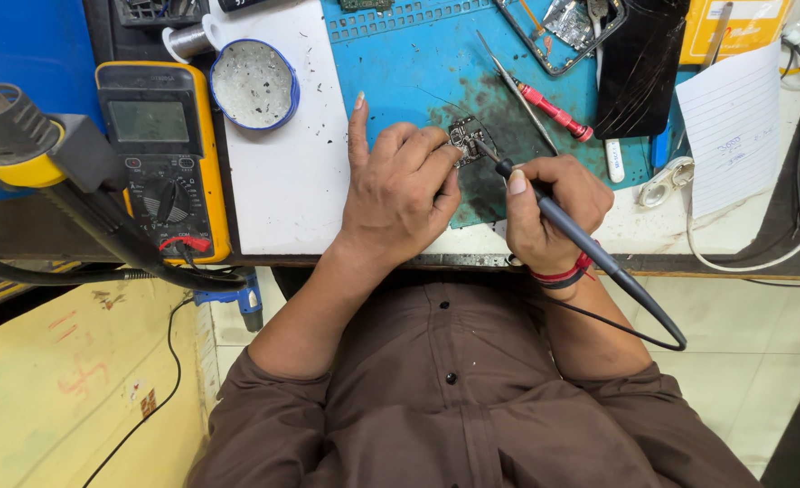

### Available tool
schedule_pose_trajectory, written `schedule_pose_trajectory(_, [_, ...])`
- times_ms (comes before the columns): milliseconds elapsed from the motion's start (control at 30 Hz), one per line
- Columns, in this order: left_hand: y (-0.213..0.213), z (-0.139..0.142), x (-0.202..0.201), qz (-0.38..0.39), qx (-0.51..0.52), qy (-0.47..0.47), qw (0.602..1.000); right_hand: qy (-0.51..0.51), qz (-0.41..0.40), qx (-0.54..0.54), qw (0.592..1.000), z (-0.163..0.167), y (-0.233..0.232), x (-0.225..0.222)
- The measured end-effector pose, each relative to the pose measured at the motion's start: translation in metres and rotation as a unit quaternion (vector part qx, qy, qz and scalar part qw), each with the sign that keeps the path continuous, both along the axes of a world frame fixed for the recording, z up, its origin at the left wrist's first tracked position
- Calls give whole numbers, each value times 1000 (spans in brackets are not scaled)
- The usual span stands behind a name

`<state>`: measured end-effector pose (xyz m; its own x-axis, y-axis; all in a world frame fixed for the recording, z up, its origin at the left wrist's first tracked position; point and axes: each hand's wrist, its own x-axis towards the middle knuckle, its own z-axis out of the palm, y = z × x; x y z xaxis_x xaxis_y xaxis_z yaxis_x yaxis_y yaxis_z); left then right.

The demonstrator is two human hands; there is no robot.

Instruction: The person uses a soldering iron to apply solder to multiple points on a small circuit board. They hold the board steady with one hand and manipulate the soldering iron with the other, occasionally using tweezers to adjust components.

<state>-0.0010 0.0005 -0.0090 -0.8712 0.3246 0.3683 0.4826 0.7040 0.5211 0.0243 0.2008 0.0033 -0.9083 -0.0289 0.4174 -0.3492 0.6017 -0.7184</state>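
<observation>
My left hand [398, 187] rests on the blue work mat [418, 63] and pinches a small dark circuit board [464, 137] between thumb and fingers, the index finger pointing away. My right hand [549, 208] grips a black soldering iron [570, 233] like a pen. Its metal tip touches the board's right edge. The iron's cable loops back past my wrist, which wears a red band.
A yellow multimeter [159, 145] lies at the left beside a round blue-rimmed tin [254, 83]. A red-handled screwdriver [554, 111], tweezers [515, 89], an opened phone frame [563, 27], a black phone panel [640, 68] and a paper note [733, 126] sit at the right. A hot-air nozzle [20, 136] juts in at the left.
</observation>
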Motion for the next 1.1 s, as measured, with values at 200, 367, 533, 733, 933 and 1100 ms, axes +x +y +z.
schedule_pose_trajectory(200, [0, -1, 0, -2, -2, 6, 1000, 5, 4, -8, 1000, -1, 1, 0])
schedule_pose_trajectory(367, [0, -1, 0, -2, -2, 2, 1000, 4, 1, -2, 1000, -1, 1, 1])
schedule_pose_trajectory(533, [0, -1, 0, -4, -1, 0, 1000, 5, 5, -5, 1000, -2, 2, 0])
schedule_pose_trajectory(733, [-1, 0, 0, -3, -3, -1, 1000, 4, 9, -12, 1000, -2, 2, 0])
schedule_pose_trajectory(933, [-1, 0, 0, -5, 0, -5, 1000, 6, 7, -5, 1000, -2, 1, 0])
schedule_pose_trajectory(1100, [0, 0, 0, -2, -1, -2, 1000, 6, 5, -19, 1000, -1, 1, 0])
